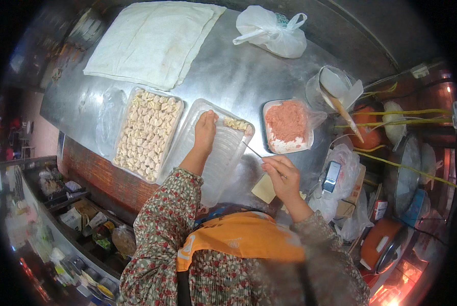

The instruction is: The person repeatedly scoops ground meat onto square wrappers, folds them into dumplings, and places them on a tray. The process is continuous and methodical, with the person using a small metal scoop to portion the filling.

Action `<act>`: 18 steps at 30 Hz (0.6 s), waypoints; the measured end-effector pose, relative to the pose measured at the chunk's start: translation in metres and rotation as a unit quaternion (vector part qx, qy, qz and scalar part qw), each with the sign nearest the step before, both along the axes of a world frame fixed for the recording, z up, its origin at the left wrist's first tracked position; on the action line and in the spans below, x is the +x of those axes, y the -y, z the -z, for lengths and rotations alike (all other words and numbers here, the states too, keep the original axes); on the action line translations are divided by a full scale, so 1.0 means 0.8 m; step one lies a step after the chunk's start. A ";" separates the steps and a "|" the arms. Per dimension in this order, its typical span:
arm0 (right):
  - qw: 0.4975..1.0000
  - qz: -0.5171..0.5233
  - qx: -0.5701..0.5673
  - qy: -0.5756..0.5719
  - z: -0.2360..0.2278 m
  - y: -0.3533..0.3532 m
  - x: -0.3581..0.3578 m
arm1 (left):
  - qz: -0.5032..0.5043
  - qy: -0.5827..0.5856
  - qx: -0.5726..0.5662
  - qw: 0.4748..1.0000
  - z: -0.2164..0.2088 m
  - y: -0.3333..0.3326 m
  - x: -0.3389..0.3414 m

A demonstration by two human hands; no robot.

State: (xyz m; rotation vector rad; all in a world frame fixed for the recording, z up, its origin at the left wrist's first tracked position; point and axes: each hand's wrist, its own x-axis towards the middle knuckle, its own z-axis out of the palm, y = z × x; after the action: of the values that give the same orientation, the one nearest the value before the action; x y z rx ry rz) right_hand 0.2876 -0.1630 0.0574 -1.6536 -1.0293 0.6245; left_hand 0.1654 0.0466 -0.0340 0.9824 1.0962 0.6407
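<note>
My left hand [205, 133] is closed above a clear plastic tray [208, 176]; whatever its curled fingers hold is hidden. A short row of small wontons [237, 125] lies at the far end of that tray. My right hand [283, 178] pinches a thin stick [252, 149], its tip pointing toward the tray's right edge. Below this hand lies a stack of pale yellow wrappers [264, 188]. Pink minced meat [285, 120] fills much of a white square container [291, 149] to the right of the tray.
Left of my hand stands another tray full of wontons [148, 135]. Folded white cloth [149, 41] and a tied plastic bag [273, 33] lie toward the back of the metal table [228, 66]. At the right are a clear pitcher [324, 84], a phone [332, 176] and crumpled bags.
</note>
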 end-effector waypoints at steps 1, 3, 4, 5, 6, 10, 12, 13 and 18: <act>1.000 0.012 -0.011 -0.002 0.004 0.002 0.004 | 0.013 0.026 0.017 0.999 0.008 -0.005 -0.002; 0.998 0.035 -0.026 -0.038 0.012 0.008 0.010 | 0.034 0.014 0.025 0.999 0.023 -0.011 -0.002; 0.998 0.036 -0.035 -0.036 0.014 0.011 0.014 | 0.052 0.006 0.050 0.997 0.028 -0.012 -0.003; 0.998 0.038 -0.039 -0.045 0.016 0.015 0.017 | 0.068 -0.022 0.050 0.996 0.033 -0.012 -0.003; 0.997 0.037 -0.038 -0.064 0.017 0.017 0.019 | 0.094 -0.088 0.143 0.981 0.036 -0.012 -0.003; 0.996 0.049 -0.051 -0.055 0.022 0.019 0.029 | 0.104 -0.188 0.259 0.942 0.038 -0.008 -0.002; 0.995 0.053 -0.057 -0.059 0.023 0.019 0.033 | 0.101 -0.238 0.278 0.925 0.037 -0.009 -0.001; 0.996 0.055 -0.060 -0.049 0.024 0.018 0.036 | 0.096 -0.255 0.367 0.889 0.036 -0.011 -0.001; 0.995 0.077 -0.034 -0.053 0.030 0.010 0.056 | 0.130 -0.270 0.450 0.842 0.036 -0.014 0.000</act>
State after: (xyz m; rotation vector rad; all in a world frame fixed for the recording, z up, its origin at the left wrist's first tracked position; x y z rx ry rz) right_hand 0.3324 -0.1709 0.0330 -1.7214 -0.8038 0.6428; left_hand 0.1653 0.0580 -0.0625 2.1965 1.1056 0.6755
